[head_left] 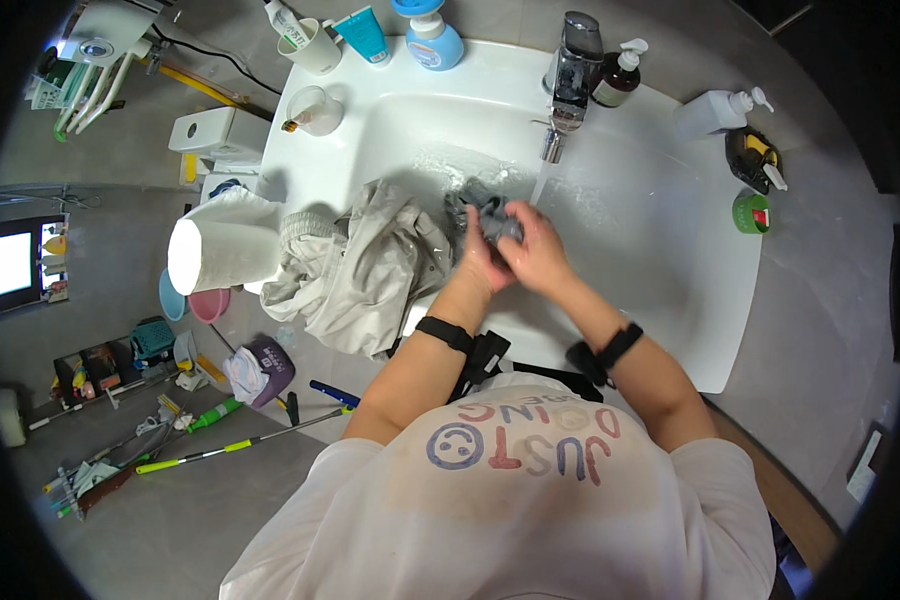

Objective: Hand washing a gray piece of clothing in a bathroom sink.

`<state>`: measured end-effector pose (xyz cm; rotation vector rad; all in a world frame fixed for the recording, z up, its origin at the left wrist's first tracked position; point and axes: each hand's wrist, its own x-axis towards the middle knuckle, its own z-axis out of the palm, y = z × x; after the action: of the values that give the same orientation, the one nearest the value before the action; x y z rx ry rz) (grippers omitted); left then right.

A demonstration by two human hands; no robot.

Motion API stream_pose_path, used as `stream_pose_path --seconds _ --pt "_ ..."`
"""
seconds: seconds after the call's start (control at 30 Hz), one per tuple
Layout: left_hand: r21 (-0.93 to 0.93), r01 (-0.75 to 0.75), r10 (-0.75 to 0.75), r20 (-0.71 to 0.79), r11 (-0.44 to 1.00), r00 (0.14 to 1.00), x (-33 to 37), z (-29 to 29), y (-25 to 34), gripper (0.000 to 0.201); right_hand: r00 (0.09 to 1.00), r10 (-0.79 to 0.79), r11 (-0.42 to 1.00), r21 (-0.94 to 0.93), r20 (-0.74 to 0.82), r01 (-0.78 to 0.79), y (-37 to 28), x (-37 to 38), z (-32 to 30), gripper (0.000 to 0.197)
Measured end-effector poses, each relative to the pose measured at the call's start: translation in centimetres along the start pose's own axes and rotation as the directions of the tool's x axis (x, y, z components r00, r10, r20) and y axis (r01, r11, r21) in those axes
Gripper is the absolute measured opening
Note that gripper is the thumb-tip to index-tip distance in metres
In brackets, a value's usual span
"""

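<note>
Over the basin of a white sink (660,290), both my hands grip a wet, dark grey cloth (490,212), bunched up so its kind does not show. My left hand (484,262) presses against its near side. Curled around the right part of the cloth is my right hand (538,250), close beside the left. A thin stream of water runs from the chrome faucet (570,85) just beyond my right hand. Left of my left hand, a light grey garment (370,265) with an elastic waistband lies heaped over the sink's left rim, partly wet.
A white paper roll (220,255) stands by the garment. Along the back rim are a cup with tubes (315,50), a clear cup (318,112), a blue pump bottle (435,45) and a brown pump bottle (617,75). A white dispenser (712,113) and green tub (750,213) sit right.
</note>
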<state>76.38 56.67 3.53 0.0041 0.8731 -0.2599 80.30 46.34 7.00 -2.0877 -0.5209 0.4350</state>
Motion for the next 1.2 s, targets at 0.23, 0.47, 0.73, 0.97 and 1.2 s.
stream_pose_path --seconds 0.23,0.47,0.73,0.97,1.2 --pt "0.211 0.003 -0.105 0.473 0.978 0.875 5.7 -6.0 4.3 0.037 0.864 -0.502 0.862 -0.062 0.039 0.503 -2.8 -5.3 -0.5 0.044" --pt "0.577 -0.360 0.424 0.027 0.733 0.905 -1.0 1.9 -0.8 0.033 0.941 0.330 0.939 0.131 -0.073 -0.319 0.7 1.4 -0.1 0.041" --pt "0.682 -0.209 0.291 -0.006 0.701 0.957 -4.9 3.1 -1.8 0.049 0.914 0.383 0.924 0.030 -0.135 -0.382 12.7 5.2 -3.7 0.040" --pt "0.948 -0.072 0.554 -0.118 0.309 0.824 -1.1 -0.1 2.1 0.074 0.890 0.174 0.650 -0.729 0.421 0.217 7.6 -0.3 -0.1 0.048" --pt "0.812 -0.139 0.470 -0.179 0.567 0.865 4.8 0.5 2.5 0.074 0.955 0.276 0.961 -0.054 0.114 -0.271 8.5 3.9 0.8 0.014"
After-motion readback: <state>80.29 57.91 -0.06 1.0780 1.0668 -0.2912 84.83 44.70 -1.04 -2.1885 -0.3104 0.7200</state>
